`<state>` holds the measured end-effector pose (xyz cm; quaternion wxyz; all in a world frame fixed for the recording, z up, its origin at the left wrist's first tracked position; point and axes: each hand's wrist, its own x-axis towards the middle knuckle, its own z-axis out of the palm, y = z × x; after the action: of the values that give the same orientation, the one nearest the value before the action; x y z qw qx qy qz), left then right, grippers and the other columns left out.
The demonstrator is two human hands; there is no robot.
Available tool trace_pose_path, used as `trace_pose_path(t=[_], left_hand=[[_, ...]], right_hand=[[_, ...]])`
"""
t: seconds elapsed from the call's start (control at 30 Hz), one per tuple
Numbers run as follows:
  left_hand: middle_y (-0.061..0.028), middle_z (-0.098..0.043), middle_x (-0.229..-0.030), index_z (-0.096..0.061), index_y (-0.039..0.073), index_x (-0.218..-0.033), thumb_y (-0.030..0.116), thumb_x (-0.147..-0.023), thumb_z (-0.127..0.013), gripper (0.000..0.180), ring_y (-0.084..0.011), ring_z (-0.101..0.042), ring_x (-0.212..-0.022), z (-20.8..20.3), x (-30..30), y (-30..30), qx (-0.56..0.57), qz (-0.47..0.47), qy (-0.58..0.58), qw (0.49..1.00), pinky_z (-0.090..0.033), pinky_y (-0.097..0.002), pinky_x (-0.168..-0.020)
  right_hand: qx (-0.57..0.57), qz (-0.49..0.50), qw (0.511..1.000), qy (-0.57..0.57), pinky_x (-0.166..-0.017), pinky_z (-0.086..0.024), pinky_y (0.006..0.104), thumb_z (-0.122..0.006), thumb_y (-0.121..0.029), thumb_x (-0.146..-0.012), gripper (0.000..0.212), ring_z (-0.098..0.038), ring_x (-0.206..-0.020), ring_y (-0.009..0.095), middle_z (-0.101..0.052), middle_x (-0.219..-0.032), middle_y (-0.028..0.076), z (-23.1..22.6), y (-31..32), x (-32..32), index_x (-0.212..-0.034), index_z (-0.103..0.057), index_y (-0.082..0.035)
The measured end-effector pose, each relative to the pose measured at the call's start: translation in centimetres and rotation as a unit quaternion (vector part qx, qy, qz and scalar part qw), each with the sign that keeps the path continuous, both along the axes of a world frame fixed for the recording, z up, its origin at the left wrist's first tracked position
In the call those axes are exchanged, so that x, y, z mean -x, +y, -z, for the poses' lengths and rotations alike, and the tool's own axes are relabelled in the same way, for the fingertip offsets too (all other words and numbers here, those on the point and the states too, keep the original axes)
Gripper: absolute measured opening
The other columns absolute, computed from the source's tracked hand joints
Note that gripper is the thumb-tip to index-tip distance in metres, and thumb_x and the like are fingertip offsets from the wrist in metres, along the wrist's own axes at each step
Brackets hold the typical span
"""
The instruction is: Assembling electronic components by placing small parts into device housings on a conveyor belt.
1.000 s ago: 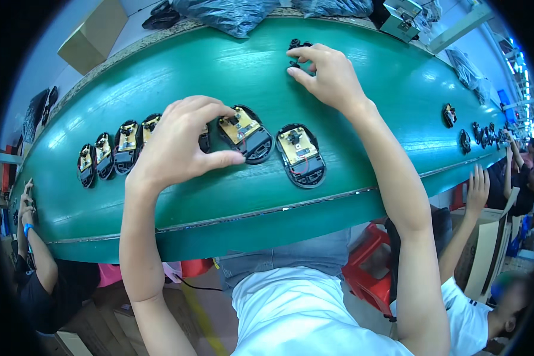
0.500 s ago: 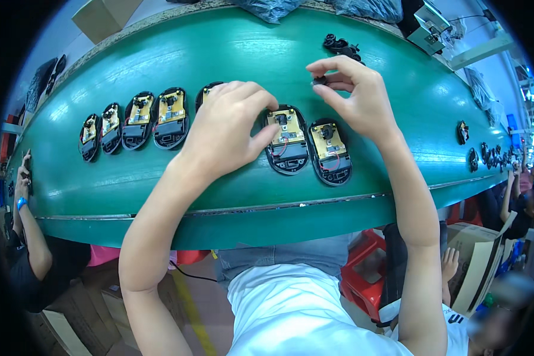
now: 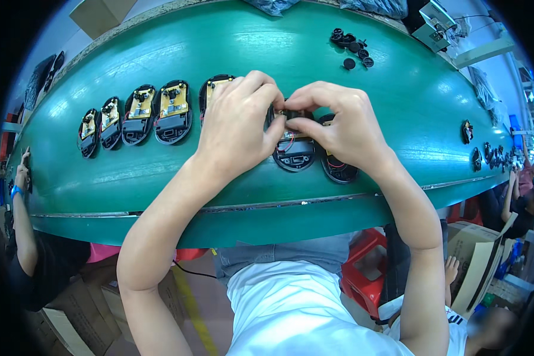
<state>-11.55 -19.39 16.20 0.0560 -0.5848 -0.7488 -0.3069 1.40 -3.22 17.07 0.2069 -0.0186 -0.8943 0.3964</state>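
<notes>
The person's left hand [image 3: 238, 115] and right hand [image 3: 345, 118] meet, thumbs and fingers curled inward, over the upper end of an open, black plastic, oval shell with a yellow circuit board and red wire [image 3: 295, 156], which lies on the smooth green work surface [image 3: 237, 178]; what the fingertips grasp there is hidden and cannot be told. A similar black oval shell [image 3: 340, 172] sits partly beneath the right hand, four more [image 3: 173, 126] stand in a row to the left, and small round black plastic parts [image 3: 349, 63] lie scattered beyond the right hand.
</notes>
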Motion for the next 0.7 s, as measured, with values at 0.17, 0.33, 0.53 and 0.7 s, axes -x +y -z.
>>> trace_pose_path(t=[0.17, 0.33, 0.53, 0.7], left_hand=[[-0.0071, -0.064, -0.102, -0.063, 0.005, -0.091, 0.01, -0.076, -0.075, 0.02, -0.0294, -0.064, -0.099, 0.4, 0.0, 0.5, 0.005, -0.012, -0.006, 1.0, -0.043, -0.0423, -0.094], [-0.0066, -0.063, -0.099, -0.062, 0.005, -0.09, 0.012, -0.075, -0.073, 0.02, -0.0294, -0.063, -0.097, 0.5, 0.2, 0.6, 0.009, -0.011, -0.024, 1.0, -0.042, -0.0422, -0.095], [-0.0086, -0.061, -0.094, -0.063, 0.006, -0.084, 0.014, -0.074, -0.071, 0.015, -0.0294, -0.062, -0.094, 0.8, 0.3, 0.7, -0.006, -0.003, -0.015, 1.0, -0.044, -0.0435, -0.09], [-0.0085, -0.062, -0.093, -0.063, 0.005, -0.085, 0.015, -0.074, -0.071, 0.015, -0.0303, -0.062, -0.094, 0.6, 0.4, 0.5, -0.01, 0.005, -0.012, 1.0, -0.044, -0.044, -0.09]], right_hand=[[-0.009, 0.009, 1.0, 0.012, -0.075, -0.059, 0.0362, -0.08, -0.007, -0.08, 0.018, -0.074, -0.082, 0.028, -0.075, -0.091, 0.014, 0.2, -0.2, -0.1, -0.096, -0.075, 0.0], [-0.002, 0.04, 0.999, -0.022, -0.075, -0.058, 0.0377, -0.081, -0.007, -0.08, 0.017, -0.074, -0.084, 0.029, -0.076, -0.092, 0.014, -0.2, -0.4, 0.0, -0.095, -0.076, -0.001], [-0.09, 0.014, 0.995, 0.029, -0.077, -0.058, 0.0414, -0.079, -0.005, -0.077, 0.015, -0.073, -0.086, 0.032, -0.076, -0.091, 0.013, -0.3, -0.2, 0.3, -0.091, -0.075, -0.001], [-0.12, -0.018, 0.993, -0.004, -0.075, -0.055, 0.0441, -0.079, -0.007, -0.078, 0.014, -0.071, -0.083, 0.034, -0.074, -0.086, 0.013, -1.0, 0.0, 0.8, -0.089, -0.074, 0.0]])
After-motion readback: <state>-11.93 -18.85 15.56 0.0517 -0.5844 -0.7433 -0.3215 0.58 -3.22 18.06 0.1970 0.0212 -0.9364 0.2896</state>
